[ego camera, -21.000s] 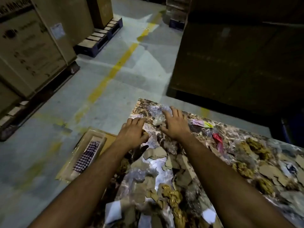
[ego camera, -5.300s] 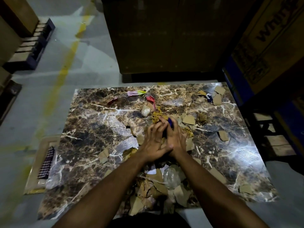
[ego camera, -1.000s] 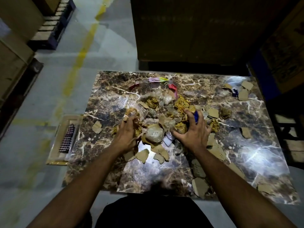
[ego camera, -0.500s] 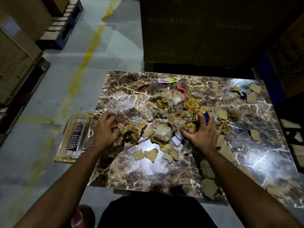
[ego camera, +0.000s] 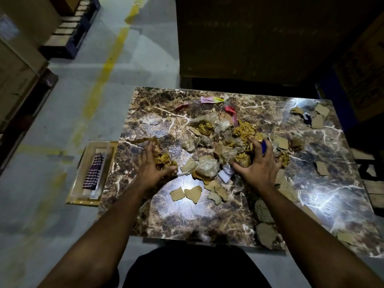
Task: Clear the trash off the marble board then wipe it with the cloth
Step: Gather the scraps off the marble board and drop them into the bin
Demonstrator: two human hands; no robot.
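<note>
Grey concrete floor w/ a worn yellow painted line running away from the viewer; dark stacked cardboard cartons beyond. On the floor lies the brown-and-white veined rectangular marble board, glossy w/ glare at right. Left of it, touching its edge, a shallow clear plastic tray holds the folded checked cloth, dark plaid w/ white.

Trash pile sits mid-board: crumpled clear plastic wrap, gold-yellow crinkled wads, torn brown cardboard scraps. More cardboard bits at the far right corner, approx 3 flat scraps near the front centre, others along the right front edge. Pink & yellow paper strip near the far edge, red wrapper just beside it.

Left hand curled round a gold wad at the pile's left side. Right hand spread & clawed over the pile's right side, fingers pressing wads; a small blue item shows between 2 fingers.
</note>
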